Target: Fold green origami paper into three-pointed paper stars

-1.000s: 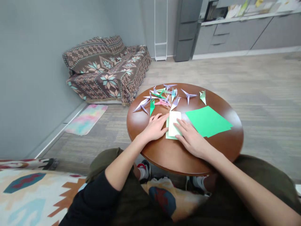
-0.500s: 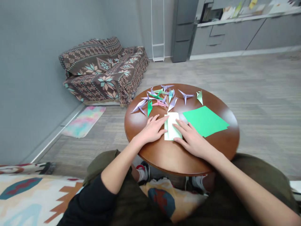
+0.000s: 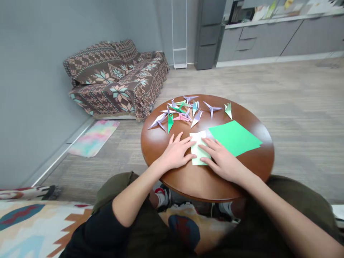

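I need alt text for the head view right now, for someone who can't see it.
A person's left hand and right hand press flat on a pale green folded paper on a round wooden table. A stack of green sheets lies just right of it, and folded paper cranes are scattered along the far edge.

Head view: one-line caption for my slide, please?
Both hands, left hand and right hand, press a folded pale green paper flat on a round wooden table.

Even soft indoor light, sheen on table [image 3: 258, 163], wide-angle bending, blurred edges
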A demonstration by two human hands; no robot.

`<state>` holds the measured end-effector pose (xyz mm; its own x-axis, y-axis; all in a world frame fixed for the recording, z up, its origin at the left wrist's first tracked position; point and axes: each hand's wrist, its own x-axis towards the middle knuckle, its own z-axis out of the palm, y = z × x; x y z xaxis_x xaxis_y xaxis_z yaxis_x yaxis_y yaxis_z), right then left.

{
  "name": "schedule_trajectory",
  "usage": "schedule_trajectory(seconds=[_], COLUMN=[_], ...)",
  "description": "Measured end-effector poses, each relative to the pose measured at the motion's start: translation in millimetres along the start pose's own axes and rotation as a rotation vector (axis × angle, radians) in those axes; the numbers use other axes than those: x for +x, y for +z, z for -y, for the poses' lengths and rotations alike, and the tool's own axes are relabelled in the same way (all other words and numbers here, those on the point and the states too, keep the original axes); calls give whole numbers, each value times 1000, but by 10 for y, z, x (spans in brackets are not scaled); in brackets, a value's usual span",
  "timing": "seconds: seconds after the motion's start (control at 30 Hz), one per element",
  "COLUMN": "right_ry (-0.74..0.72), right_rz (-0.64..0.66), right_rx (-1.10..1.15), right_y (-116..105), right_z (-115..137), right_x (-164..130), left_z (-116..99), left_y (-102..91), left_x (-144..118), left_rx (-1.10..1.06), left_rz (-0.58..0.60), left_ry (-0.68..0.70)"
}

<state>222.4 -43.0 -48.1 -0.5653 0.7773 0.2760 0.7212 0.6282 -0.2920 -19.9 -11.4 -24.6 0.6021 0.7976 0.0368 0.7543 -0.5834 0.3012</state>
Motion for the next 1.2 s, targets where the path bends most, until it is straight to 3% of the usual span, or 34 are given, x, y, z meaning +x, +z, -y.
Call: schedule_trajectory(seconds=[0.13,0.37,1.2], right_ry=[80,104,105], right_rz=[-28,17,55], right_rx=[89,40,-10], right_y=[-25,75,90], right_z=[-78,-102,-66], right_x=[-12,-29,4], left_z=[-77,-147,-62], left_y=[-19,38,58], left_x=[-30,-31,-19], left_rx=[-11,12,-25], left_rz=[43,-32,-36], left_ry=[47,-3,27])
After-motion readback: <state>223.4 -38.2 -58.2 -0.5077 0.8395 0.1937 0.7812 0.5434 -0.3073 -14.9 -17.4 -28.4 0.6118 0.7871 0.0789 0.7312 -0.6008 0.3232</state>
